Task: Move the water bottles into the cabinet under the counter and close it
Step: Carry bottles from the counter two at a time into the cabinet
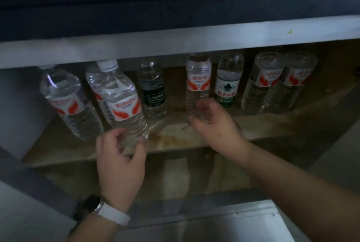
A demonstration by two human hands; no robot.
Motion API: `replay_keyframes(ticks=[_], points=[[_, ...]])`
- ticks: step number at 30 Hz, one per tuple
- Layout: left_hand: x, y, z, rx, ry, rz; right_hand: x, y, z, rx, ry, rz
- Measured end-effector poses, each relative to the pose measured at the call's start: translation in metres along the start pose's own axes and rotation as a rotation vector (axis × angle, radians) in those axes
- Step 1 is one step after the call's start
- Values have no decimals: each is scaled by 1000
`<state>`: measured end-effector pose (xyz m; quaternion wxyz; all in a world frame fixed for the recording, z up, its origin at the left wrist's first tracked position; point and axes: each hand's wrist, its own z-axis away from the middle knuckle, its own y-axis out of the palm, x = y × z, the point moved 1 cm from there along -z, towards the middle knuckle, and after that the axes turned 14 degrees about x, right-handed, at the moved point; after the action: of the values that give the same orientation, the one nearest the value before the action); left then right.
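Observation:
Several clear water bottles stand in a row on the upper cabinet shelf (272, 124) under the counter. My left hand (120, 160) grips the base of a red-and-white-labelled bottle (122, 101) with a white cap, tilted over the shelf's front. My right hand (214, 122) holds the bottom of an upright red-labelled bottle (198, 85) in the middle. A dark-labelled bottle (153, 93) stands between them. A green-labelled bottle (227, 85) and two red-labelled bottles (263, 85) are to the right; one more tilted bottle (66, 99) is at the far left.
The dark counter front (175, 7) and a grey cabinet rail (175, 44) hang over the bottle tops. The shelf bears brown stains (167, 138). A lower shelf (175, 179) lies beneath. A grey cabinet door edge (29, 179) angles at lower left, and a white watch strap is on my left wrist.

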<state>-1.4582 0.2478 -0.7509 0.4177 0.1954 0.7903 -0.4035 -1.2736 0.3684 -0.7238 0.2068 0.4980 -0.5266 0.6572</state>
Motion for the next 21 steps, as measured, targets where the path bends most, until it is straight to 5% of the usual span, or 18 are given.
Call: replay_keyframes(ticks=[6,21], points=[[10,-2,-21,62,-107,111,22,42,-32,113,-3,-18],[21,13,-51,93,-21,168,18,85,-101,132,-12,-92]])
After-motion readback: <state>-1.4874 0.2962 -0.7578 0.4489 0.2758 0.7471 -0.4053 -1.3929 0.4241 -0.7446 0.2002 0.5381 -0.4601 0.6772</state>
